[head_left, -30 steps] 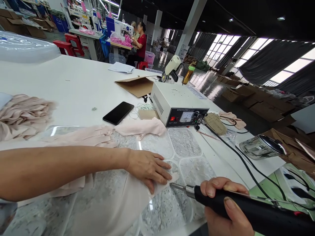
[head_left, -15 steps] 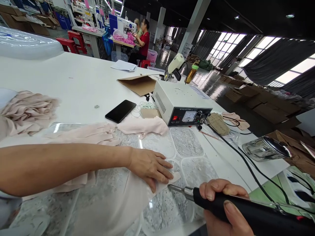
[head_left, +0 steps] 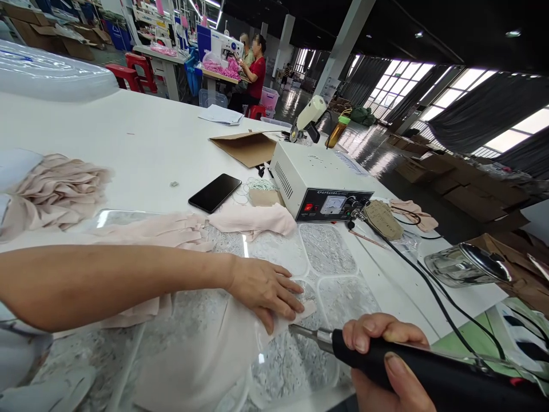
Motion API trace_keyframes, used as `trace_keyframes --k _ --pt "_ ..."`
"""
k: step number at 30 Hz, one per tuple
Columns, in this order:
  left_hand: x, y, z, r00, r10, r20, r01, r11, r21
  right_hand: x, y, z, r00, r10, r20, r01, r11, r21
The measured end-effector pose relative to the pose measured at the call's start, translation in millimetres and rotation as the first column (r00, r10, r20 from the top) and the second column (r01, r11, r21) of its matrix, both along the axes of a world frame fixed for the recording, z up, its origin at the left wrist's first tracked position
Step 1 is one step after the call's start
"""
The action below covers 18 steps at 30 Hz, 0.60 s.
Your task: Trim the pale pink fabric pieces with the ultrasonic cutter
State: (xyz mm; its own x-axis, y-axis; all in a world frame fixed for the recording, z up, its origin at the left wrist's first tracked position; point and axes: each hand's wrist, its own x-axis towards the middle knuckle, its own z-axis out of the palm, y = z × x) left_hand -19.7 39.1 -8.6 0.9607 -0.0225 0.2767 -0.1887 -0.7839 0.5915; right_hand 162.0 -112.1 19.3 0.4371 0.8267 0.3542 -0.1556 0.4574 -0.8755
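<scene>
My left hand (head_left: 268,292) lies flat, fingers stretched out, on a pale pink piece of fabric (head_left: 206,360) spread over the marbled mat (head_left: 291,366). In my right hand (head_left: 386,355) is a black-handled ultrasonic cutter (head_left: 429,372), its cable trailing off to the right. The cutter's narrow metal tip points left at the fabric's edge, just below my left fingers; whether it touches is too fine to tell. Behind my left hand lie a folded pink strip (head_left: 253,220) and a layered pile of the same fabric (head_left: 158,232).
A white control box (head_left: 321,177) with a dial stands behind the mat. Near it lie a black phone (head_left: 215,193), a brown cardboard piece (head_left: 244,147) and a tan pad (head_left: 383,219). A lidded glass jar (head_left: 465,265) stands right of the black cables. Crumpled fabric (head_left: 64,186) lies far left.
The cutter's tip has shifted slightly left and down along the fabric edge. My left hand stays pressed on the fabric. The whole view has shifted a little.
</scene>
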Motion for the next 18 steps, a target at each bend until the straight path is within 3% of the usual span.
trace_keyframes --k 5,10,18 --pt "-0.7 0.2 -3.0 0.996 -0.052 0.068 0.046 0.995 0.093 -1.5 -2.0 0.0 1.0 0.019 -0.019 -0.02 1.0 -0.018" --pt "0.2 -0.5 -0.8 0.999 -0.051 0.014 0.048 0.987 0.152 -9.1 -4.0 5.9 0.999 0.049 -0.015 -0.05 0.998 -0.049" --pt "-0.2 -0.6 1.9 0.999 -0.037 -0.039 0.043 0.988 0.15 -11.2 -1.8 3.0 0.996 0.088 0.011 -0.087 0.995 -0.053"
